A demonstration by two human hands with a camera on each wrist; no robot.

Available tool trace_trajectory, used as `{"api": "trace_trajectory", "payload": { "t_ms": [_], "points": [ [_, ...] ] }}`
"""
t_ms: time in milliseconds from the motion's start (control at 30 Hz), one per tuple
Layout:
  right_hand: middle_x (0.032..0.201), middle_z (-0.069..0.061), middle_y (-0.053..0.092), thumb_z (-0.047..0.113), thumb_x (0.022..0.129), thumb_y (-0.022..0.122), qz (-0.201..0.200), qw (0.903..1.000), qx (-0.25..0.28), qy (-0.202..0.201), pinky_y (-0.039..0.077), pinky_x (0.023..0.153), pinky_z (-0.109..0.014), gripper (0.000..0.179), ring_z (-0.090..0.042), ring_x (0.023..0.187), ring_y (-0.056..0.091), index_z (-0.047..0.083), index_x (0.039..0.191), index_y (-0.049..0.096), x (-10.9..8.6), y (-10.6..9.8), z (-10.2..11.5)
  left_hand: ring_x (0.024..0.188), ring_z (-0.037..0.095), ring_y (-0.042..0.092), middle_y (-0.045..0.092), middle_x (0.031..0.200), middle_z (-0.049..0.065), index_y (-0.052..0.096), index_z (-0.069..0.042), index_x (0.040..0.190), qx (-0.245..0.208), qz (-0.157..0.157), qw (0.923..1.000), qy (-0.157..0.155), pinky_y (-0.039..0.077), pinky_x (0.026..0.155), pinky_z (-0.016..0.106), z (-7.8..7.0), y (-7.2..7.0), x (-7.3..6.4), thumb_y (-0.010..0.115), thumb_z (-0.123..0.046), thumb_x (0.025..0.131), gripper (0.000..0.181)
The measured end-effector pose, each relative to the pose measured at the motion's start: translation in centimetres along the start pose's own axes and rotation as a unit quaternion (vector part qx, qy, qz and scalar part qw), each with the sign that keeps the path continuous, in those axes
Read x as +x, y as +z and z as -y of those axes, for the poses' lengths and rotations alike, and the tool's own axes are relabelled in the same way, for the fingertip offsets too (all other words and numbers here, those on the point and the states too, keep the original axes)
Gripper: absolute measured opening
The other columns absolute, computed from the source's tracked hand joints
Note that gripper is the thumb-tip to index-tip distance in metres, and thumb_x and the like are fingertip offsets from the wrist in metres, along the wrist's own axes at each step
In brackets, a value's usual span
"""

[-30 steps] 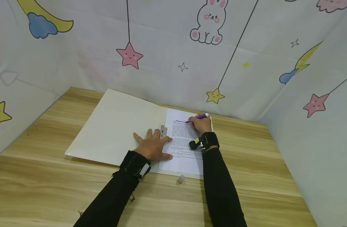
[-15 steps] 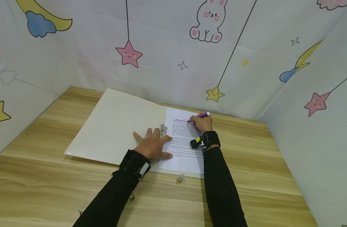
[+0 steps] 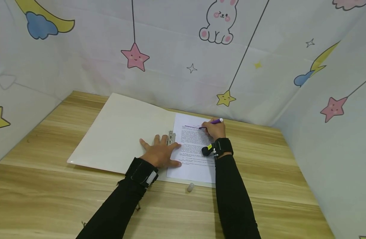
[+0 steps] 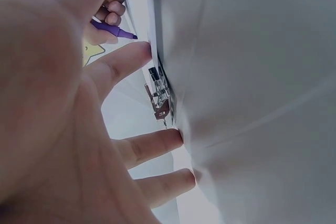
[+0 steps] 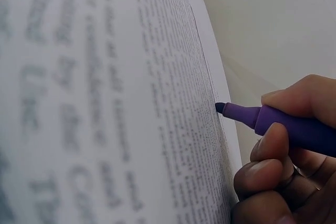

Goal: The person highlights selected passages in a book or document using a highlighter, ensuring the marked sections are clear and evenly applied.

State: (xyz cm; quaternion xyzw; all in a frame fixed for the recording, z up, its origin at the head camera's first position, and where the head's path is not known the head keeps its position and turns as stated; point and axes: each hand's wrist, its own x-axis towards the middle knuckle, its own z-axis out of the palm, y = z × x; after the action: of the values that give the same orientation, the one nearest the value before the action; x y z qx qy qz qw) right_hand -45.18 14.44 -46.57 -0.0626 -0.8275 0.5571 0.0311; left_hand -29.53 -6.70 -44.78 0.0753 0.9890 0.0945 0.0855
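Observation:
My right hand (image 3: 215, 128) pinches a purple highlighter (image 5: 291, 128), its dark chisel tip right at the upper lines of a printed sheet (image 3: 190, 172). A purple line (image 3: 191, 126) runs along the top of the text, left of the tip. The sheet lies on the right side of an opened white folder (image 3: 126, 122). Spread flat, my left hand (image 3: 159, 154) rests across the fold, thumb and index finger over the sheet's left edge, the other fingers on the bare cover. Just beyond those fingers is the folder's metal clip (image 3: 171, 136), partly covered.
A small translucent greyish cap (image 3: 190, 187) lies on the wooden table (image 3: 275, 186) just below the folder's front edge. White fabric walls (image 3: 168, 39) with cartoon prints rise behind and at both sides. A black wrist camera (image 3: 206, 151) hangs over the sheet.
The highlighter tip and right hand have slid slightly right along the upper text, and the purple line is longer. My left hand stays in place on the folder.

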Motion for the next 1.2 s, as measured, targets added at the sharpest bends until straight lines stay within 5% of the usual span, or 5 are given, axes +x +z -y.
{"api": "trace_trajectory", "payload": {
  "t_ms": [833,1200],
  "points": [
    [0.061,-0.006,0.061,0.011,0.077,0.079,-0.012,0.9998,-0.012,-0.010,0.035,0.048,-0.028,0.021,-0.019,0.054,0.055,0.004,0.073,0.060,-0.1,-1.5,-0.2,0.141,0.049,0.022,0.033,0.152,0.022,0.050,-0.036,0.148,-0.004,0.002,1.0000,-0.001,0.008,0.093,0.088,-0.1,0.0,0.1,0.073,-0.063,0.082,0.076],
    [0.063,-0.007,0.062,0.013,0.077,0.079,-0.022,0.9995,-0.013,0.020,0.035,0.048,-0.030,0.022,-0.018,0.055,0.053,0.005,0.073,0.059,0.5,-2.0,-0.6,0.142,0.048,0.021,0.033,0.152,0.021,0.050,-0.036,0.148,-0.009,0.002,1.0000,0.000,0.006,0.093,0.088,-0.1,0.2,0.2,0.074,-0.063,0.081,0.077]
  ]
}}
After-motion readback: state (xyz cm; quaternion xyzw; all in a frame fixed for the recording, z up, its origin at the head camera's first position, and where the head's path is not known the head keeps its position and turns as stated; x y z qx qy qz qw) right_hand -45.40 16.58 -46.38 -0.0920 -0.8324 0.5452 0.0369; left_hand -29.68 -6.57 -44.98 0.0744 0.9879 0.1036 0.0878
